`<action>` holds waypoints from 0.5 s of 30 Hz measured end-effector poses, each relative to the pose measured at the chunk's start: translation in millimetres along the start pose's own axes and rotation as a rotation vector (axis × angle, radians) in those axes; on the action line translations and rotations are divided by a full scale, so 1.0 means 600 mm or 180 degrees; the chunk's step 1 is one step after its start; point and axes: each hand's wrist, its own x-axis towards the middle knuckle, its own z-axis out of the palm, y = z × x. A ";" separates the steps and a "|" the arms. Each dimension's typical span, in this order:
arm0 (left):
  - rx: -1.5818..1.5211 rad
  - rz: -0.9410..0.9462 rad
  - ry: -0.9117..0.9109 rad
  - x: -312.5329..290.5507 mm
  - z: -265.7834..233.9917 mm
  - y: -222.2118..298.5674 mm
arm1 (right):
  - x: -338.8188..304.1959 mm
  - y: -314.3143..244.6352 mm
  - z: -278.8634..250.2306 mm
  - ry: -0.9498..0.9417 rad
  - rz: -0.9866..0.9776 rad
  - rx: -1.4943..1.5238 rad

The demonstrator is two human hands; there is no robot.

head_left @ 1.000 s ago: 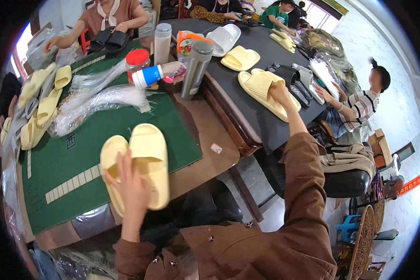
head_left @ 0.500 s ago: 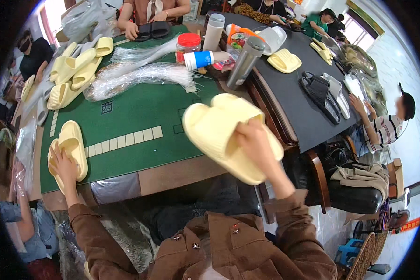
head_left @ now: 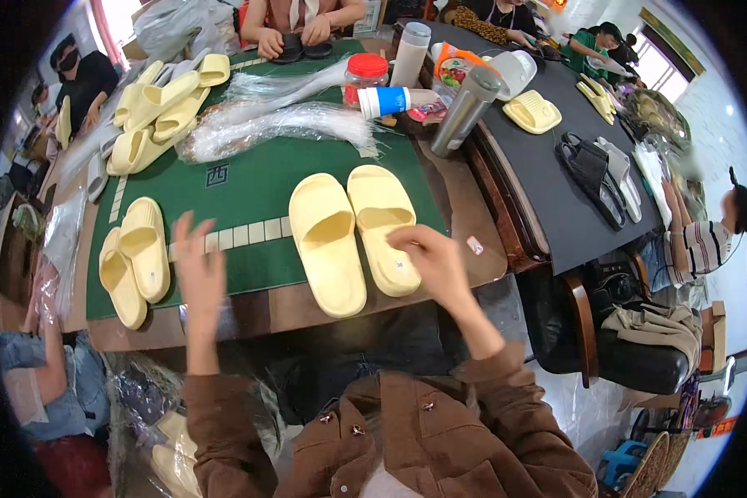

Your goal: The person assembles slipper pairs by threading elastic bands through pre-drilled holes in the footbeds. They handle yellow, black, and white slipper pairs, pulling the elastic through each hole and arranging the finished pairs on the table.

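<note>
Two pale yellow slippers lie side by side at the green mat's near edge, a left slipper (head_left: 328,249) and a right slipper (head_left: 386,212). Over the outer edge of the right slipper is my right hand (head_left: 436,261), fingers curled together; whether they pinch anything is hidden. My left hand (head_left: 201,270) is raised over the mat, blurred, with fingers apart and nothing in it. To its left rests another yellow pair, a slipper (head_left: 147,249) partly overlapping its mate (head_left: 120,278). A small round sticker shows on the insole of each pair's right slipper.
Bundles of clear plastic strands (head_left: 282,133) lie beyond, beside a red-lidded jar (head_left: 365,73), a tipped paper cup (head_left: 382,101) and a steel flask (head_left: 465,112). More yellow slippers (head_left: 162,104) are heaped far left. A dark table (head_left: 548,174) adjoins on the right; co-workers sit around.
My right hand has set the yellow pair down on the mat's near edge. My left hand has lifted off the left pair and moved right. The view has shifted slightly.
</note>
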 end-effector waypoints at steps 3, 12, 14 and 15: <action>-0.0273 0.0361 -0.0364 -0.020 0.058 0.108 | -0.034 -0.026 -0.102 -0.0920 0.0589 -0.0348; 0.0225 0.0571 -0.0544 -0.018 0.206 0.251 | -0.118 0.017 -0.258 -0.1185 0.0006 -0.2449; 0.0172 0.0618 -0.0447 -0.017 0.218 0.242 | -0.063 0.002 -0.208 -0.0906 -0.0198 -0.2118; 0.0143 0.0644 -0.0453 -0.017 0.217 0.240 | -0.031 -0.006 -0.179 -0.0848 -0.0059 -0.2002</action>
